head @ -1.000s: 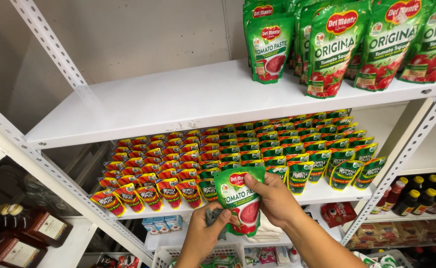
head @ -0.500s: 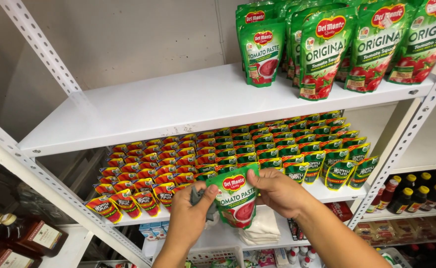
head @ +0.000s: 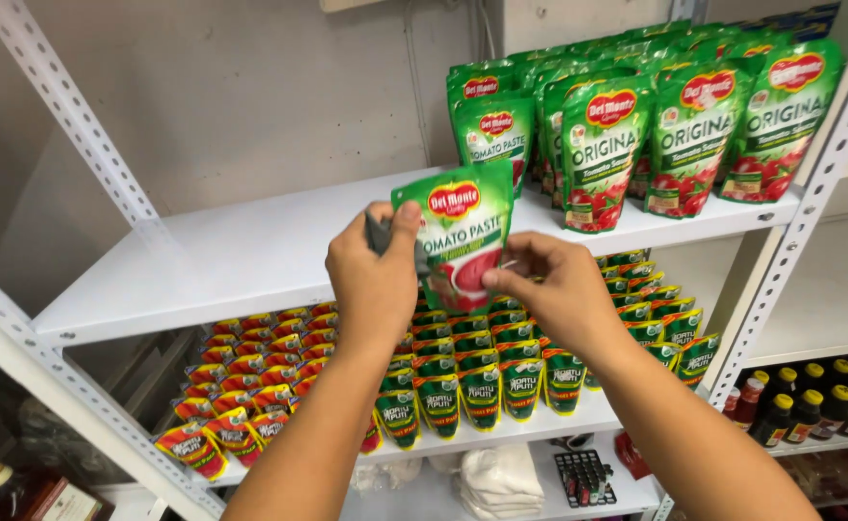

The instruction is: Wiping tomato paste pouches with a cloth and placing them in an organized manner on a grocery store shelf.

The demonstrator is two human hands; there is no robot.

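Here, two bare hands hold up one green pouch (head: 460, 236) with a red tomato picture on it. The pouch is in the air, in front of the white upper shelf (head: 250, 256) and just above its front edge. It stands nearly upright, tipped a little to one side.

The left hand (head: 378, 280) grips the pouch's left side. Its thumb and fingers (head: 407, 224) are pressed together, pinching the top left corner. A small dark thing shows beside that hand, but it is too hidden to tell what it is.

The right hand (head: 551, 294) is at the pouch's lower right side. Its fingers (head: 503, 280) are curled and pinch the edge of the pouch.

On the upper shelf, to the right, stand more green pouches (head: 636, 135) in a bunch, upright and close together. The left part of that shelf is bare white.

Below is a lower shelf (head: 530, 425) with many small packets (head: 463, 371) in rows, green ones to the right and red and yellow ones (head: 241, 381) to the left. Dark bottles with yellow caps (head: 820, 400) stand at the far right.
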